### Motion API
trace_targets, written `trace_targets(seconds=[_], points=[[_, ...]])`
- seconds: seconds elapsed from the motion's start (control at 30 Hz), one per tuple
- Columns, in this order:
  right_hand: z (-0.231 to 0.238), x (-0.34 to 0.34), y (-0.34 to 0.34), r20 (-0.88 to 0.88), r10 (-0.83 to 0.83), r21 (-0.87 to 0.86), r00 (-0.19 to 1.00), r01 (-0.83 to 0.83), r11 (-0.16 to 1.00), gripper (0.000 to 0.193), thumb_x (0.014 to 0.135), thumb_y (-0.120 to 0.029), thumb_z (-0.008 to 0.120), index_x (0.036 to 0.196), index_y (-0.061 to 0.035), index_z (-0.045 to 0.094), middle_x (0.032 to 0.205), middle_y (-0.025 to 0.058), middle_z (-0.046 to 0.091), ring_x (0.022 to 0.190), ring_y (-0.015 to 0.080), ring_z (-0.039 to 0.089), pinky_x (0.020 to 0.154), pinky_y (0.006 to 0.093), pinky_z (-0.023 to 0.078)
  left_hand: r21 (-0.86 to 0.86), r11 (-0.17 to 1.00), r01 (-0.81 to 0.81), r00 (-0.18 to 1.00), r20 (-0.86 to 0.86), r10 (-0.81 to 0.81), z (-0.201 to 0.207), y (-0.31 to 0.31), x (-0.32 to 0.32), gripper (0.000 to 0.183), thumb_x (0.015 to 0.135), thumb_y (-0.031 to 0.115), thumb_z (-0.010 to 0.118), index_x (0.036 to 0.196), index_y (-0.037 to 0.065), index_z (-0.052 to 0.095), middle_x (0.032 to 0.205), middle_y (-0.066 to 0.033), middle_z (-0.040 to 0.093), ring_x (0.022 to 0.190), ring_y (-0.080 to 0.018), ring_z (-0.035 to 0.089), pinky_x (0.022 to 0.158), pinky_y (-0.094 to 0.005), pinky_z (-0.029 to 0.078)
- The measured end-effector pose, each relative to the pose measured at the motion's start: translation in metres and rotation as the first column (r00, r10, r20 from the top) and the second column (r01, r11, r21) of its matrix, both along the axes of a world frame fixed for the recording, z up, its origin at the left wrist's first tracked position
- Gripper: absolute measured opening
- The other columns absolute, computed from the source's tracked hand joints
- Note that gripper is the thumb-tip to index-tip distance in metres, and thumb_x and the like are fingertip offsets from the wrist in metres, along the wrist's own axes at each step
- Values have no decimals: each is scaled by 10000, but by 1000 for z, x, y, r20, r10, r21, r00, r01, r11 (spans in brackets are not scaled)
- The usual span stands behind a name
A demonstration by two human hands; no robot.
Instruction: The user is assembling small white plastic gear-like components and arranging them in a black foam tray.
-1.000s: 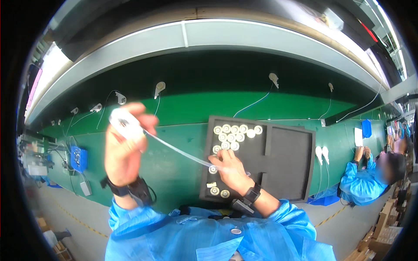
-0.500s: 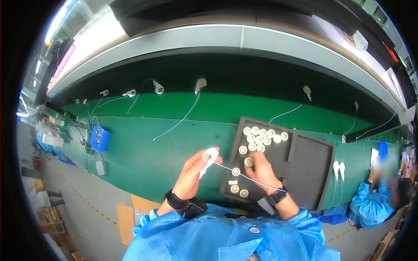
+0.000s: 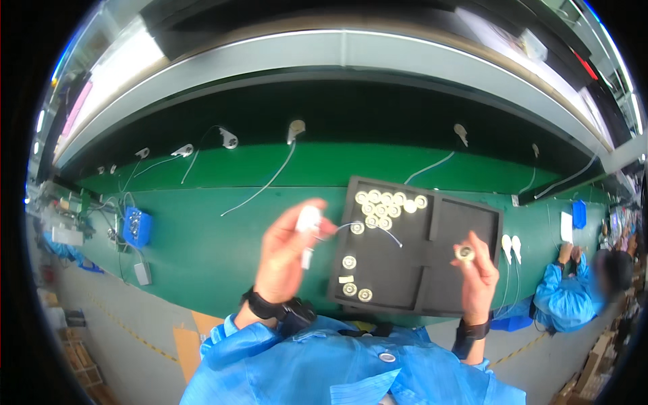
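Observation:
My left hand (image 3: pixel 278 260) is closed on a white teardrop-shaped plastic housing (image 3: pixel 309 220), somewhat blurred. A thin pale cable (image 3: pixel 383 229) runs from beside it across the tray, its end loose. Pinched between the fingertips of my right hand (image 3: pixel 479 287) is a small round cream gear wheel (image 3: pixel 465 253), held above the right compartment of the black divided tray (image 3: pixel 398 273). In the tray's left compartment lie several similar gear wheels (image 3: pixel 381 210), clustered at the far side. A few more sit along its left edge, next to a small pale rectangular piece (image 3: pixel 346 279).
White housings with cables, such as one at the middle (image 3: pixel 297 127), stand along the green bench's (image 3: pixel 202 229) far side. Two more housings (image 3: pixel 511 248) lie right of the tray. A blue bin (image 3: pixel 137 227) sits left. At far right a person in blue (image 3: pixel 565 297) works.
My right hand has lifted a gear wheel from the tray's left compartment and moved right with it. The cable no longer lies over my right wrist. My left hand has turned with the housing.

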State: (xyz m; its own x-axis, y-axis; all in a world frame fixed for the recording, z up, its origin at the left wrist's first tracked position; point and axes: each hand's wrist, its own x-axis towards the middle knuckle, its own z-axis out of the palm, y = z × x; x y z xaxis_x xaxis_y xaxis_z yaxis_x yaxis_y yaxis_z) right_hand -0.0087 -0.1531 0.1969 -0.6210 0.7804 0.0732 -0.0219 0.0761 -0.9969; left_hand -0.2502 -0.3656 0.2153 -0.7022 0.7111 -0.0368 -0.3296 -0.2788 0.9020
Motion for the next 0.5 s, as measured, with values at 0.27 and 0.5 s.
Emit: trace_targets(seconds=[0.27,0.5], points=[[11,-39,-38,-106,287,-69,952,-295,953,367,750,-21,757,1093,-2,625,1005,75,621,867,136,581,747,276,483,327,837,438,598,590,-543,-32,42,42,394,946,168,541,1281,-28,473,1243,-191,558,1179,-299,544,1048,-456,415],[4,-43,-40,-42,320,52,947,-317,947,341,756,-40,754,1077,14,650,976,80,618,888,154,596,804,293,489,349,754,557,502,581,-640,-32,44,50,431,954,222,546,1306,-11,462,1282,-128,536,1159,-221,551,1023,-391,437]])
